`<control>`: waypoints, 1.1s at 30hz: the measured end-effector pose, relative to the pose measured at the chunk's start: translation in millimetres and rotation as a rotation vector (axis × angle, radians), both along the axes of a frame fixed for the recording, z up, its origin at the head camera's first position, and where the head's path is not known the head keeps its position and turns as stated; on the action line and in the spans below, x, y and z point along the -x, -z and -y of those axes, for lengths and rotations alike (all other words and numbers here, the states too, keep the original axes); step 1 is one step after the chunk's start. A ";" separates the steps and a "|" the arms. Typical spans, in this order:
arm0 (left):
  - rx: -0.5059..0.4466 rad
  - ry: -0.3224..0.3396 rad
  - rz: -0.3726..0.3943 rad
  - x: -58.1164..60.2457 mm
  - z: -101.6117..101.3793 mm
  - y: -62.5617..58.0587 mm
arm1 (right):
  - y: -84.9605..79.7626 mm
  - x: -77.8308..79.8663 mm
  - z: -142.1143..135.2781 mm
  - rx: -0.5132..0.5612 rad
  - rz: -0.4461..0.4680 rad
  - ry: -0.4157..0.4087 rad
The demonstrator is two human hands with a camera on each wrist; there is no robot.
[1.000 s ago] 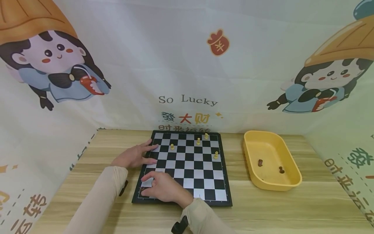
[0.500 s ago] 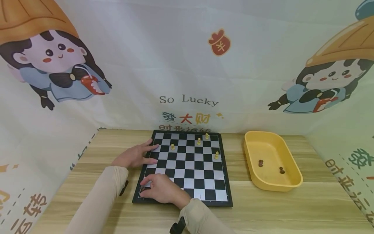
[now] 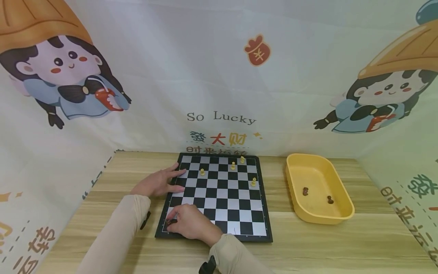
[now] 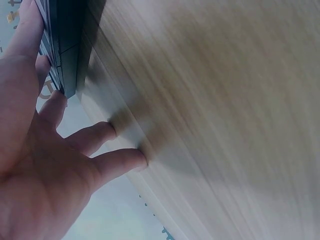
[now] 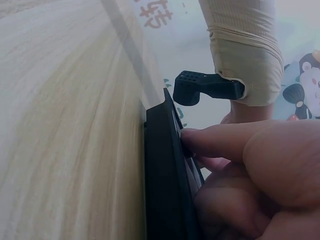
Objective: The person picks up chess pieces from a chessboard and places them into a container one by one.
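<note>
A black-and-white chessboard (image 3: 221, 203) lies on the wooden table. Across its left edge rests my left hand (image 3: 158, 182), fingers spread and thumb on the squares; in the left wrist view two fingers of the left hand (image 4: 50, 155) reach down beside the board toward the tabletop. At the near-left corner my right hand (image 3: 193, 220) pinches a dark brown chess piece (image 3: 172, 222) between thumb and index finger, close over the squares. The fingers mostly hide that piece. Several pale yellow chess pieces stand farther up the board, one yellow piece (image 3: 202, 172) left of the others.
A yellow tray (image 3: 291, 198) stands right of the board, holding a brown chess piece (image 3: 305, 191) and another brown piece (image 3: 330, 199). A printed cloth (image 3: 219, 76) hangs behind the table and along both sides.
My right thumb and index finger have closed round the brown piece at the near-left corner; they were spread apart around it before. My left hand has stayed on the board's edge.
</note>
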State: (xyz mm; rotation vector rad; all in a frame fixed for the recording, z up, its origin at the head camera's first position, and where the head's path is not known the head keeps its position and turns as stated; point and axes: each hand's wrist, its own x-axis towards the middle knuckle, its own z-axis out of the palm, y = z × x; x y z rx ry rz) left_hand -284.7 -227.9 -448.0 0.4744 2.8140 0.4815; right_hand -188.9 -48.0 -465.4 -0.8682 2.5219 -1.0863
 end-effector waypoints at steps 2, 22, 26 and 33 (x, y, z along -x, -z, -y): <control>0.000 -0.003 -0.001 0.0 0.1 0.8 | 0.3 -0.7 -0.3 -0.009 -0.008 0.007; 0.009 -0.020 0.004 3.1 -1.0 0.4 | 2.3 -0.4 -2.2 0.013 -0.018 0.002; 0.010 -0.026 0.011 3.8 -0.5 1.1 | 2.6 -0.1 -3.5 0.050 0.010 0.005; 0.008 -0.018 0.012 2.2 -0.2 3.4 | 1.4 -0.6 -7.9 0.116 0.089 0.016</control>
